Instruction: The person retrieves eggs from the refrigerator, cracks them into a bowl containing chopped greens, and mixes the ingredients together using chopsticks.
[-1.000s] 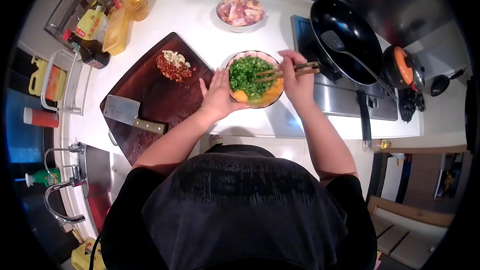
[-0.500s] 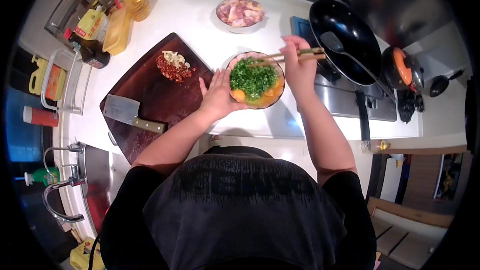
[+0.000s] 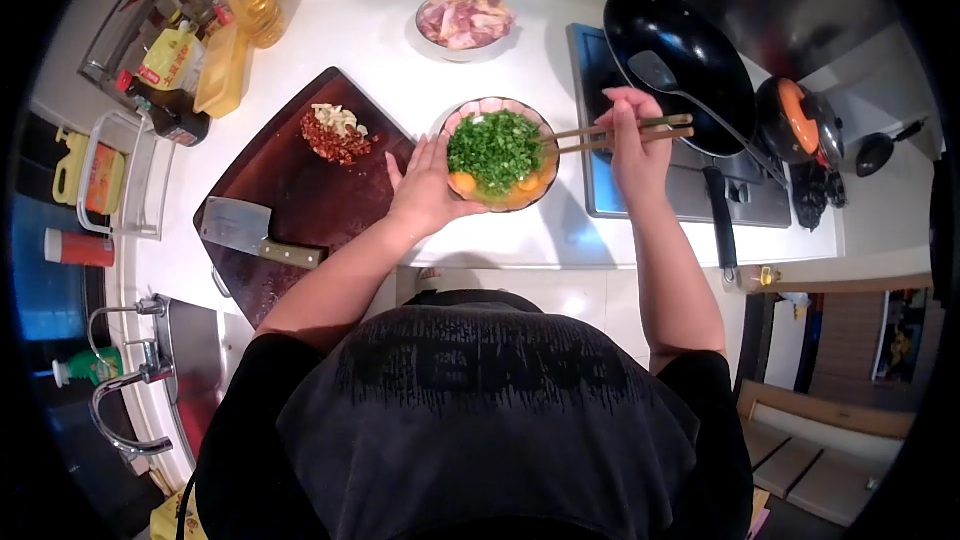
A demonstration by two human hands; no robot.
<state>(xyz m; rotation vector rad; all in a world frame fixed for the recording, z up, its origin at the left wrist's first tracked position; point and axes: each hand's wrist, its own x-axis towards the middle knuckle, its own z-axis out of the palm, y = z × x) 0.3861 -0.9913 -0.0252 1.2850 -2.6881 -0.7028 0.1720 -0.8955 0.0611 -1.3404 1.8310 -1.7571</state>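
A clear, fluted bowl point(image 3: 550, 180) stands on the counter, holding chopped green herbs point(image 3: 495, 148) over raw egg, with a yolk point(image 3: 463, 183) showing near the lower left. My left hand point(image 3: 428, 188) steadies the bowl from its left side, fingers along the rim and thumb at the near edge. In my right hand point(image 3: 638, 150) is a pair of wooden chopsticks point(image 3: 575, 132), held nearly level. Their tips reach the right edge of the herbs, just inside the rim.
Left of the bowl lies a dark cutting board point(image 3: 270, 165) bearing a cleaver point(image 3: 236, 222) and chopped chilli with garlic point(image 3: 338, 135). Behind stands a bowl of raw meat point(image 3: 465, 20). A wok point(image 3: 690, 40) with a spatula point(image 3: 655, 72) sits on the stove at right.
My right hand has moved right and slightly nearer, drawing the chopsticks from the herbs' middle to the bowl's right edge. My left hand stays on the bowl. The whole view has shifted slightly.
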